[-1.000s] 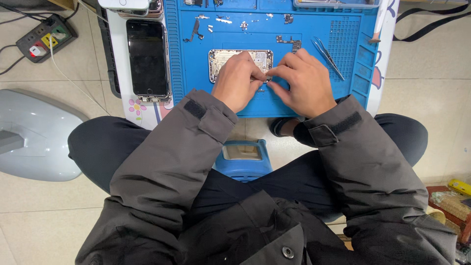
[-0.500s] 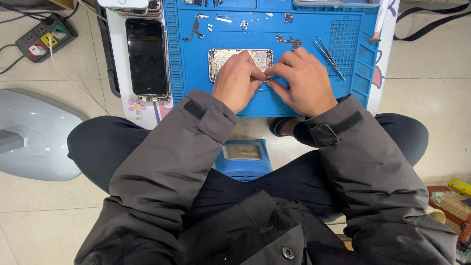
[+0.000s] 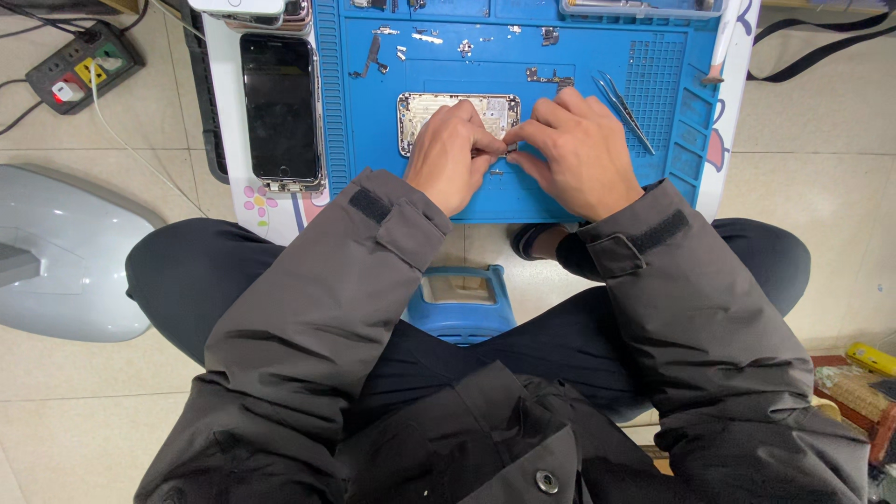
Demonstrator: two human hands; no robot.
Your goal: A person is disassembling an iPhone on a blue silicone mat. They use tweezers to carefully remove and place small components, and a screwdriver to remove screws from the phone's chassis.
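Note:
An opened phone housing (image 3: pixel 425 114) lies on a blue repair mat (image 3: pixel 373 177), its inside facing up. My left hand (image 3: pixel 450 157) rests on the housing's near edge, fingers pinched at its lower right corner. My right hand (image 3: pixel 577 154) meets it there, fingertips closed on a small dark part (image 3: pixel 511 147) between both hands. Much of the housing is hidden under my hands.
Tweezers (image 3: pixel 623 110) lie on the mat to the right, small loose parts (image 3: pixel 551 77) at the back. A black phone screen (image 3: pixel 280 107) lies left of the mat. A power strip (image 3: pixel 79 67) and a pale grey device (image 3: pixel 65 257) sit on the floor at left. A blue stool (image 3: pixel 462 303) shows between my legs.
Both hands stay at the housing's lower right corner; the fingertips have shifted only slightly. Nothing else has moved.

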